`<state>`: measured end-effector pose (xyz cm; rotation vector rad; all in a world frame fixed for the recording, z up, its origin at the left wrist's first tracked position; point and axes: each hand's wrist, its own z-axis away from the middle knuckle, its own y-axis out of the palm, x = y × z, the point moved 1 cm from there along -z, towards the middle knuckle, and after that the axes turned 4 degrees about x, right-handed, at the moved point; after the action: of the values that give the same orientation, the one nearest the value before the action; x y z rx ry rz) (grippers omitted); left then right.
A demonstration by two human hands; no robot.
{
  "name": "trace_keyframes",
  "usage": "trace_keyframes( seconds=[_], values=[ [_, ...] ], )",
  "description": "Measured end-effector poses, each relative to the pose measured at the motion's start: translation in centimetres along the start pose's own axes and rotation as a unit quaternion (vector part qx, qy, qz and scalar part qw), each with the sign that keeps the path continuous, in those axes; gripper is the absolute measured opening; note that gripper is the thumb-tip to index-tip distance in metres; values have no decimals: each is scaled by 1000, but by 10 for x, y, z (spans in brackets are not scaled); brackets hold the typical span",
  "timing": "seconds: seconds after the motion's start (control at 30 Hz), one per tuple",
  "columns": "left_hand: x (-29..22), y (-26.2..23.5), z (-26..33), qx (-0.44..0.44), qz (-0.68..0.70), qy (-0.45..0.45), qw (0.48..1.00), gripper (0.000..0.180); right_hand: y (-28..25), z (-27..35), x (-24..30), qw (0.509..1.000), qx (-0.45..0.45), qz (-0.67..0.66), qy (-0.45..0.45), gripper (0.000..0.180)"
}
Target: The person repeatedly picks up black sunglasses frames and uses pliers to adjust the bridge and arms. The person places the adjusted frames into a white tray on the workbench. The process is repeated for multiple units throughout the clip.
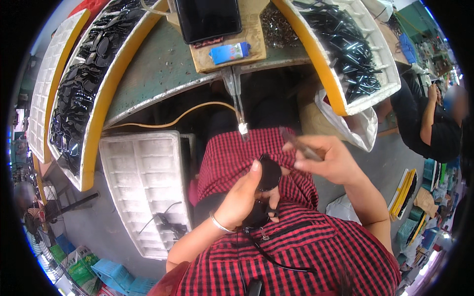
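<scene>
My left hand (241, 198) is closed around a pair of black sunglasses (270, 173) above my lap, thumb against one dark round lens. One temple of the glasses (284, 265) stretches down over the red and black checked cloth. To the right, my right hand (332, 159) grips a slim grey hand tool (307, 149), blurred by motion, so its exact kind is unclear. The tool's end points towards the upper left, a short way above the lens. A narrow metal holder (235, 96) with a white tip juts from the bench edge just ahead of my hands.
Dark glasses fronts fill a yellow-sided white tray (109, 93) at left; loose black temples fill another tray (323, 61) at right. A dark-screened device (209, 19) and small blue packet (229, 53) rest on a wooden board (254, 44). A white compartment tray (148, 172) holds dark glasses parts.
</scene>
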<state>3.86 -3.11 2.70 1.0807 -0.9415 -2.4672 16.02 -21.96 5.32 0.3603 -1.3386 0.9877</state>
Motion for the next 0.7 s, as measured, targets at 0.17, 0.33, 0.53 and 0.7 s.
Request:
trace_keyframes(
  seconds=[0.17, 0.33, 0.53, 0.7],
  values=[
    [3, -4, -2, -16, 71, 20, 997, 72, -59, -57, 24, 897, -244, 364, -60, 33],
    [12, -15, 9, -27, 219, 69, 973, 52, -97, -129, 20, 765, -307, 564, -43, 38],
    [8, -44, 53, -125, 159, 183, 962, 43, -51, -43, 6, 953, -189, -219, -93, 32],
    [4, -53, 22, -258, -51, 204, 943, 42, 51, 9, -21, 940, -46, -338, 20, 37]
  ],
)
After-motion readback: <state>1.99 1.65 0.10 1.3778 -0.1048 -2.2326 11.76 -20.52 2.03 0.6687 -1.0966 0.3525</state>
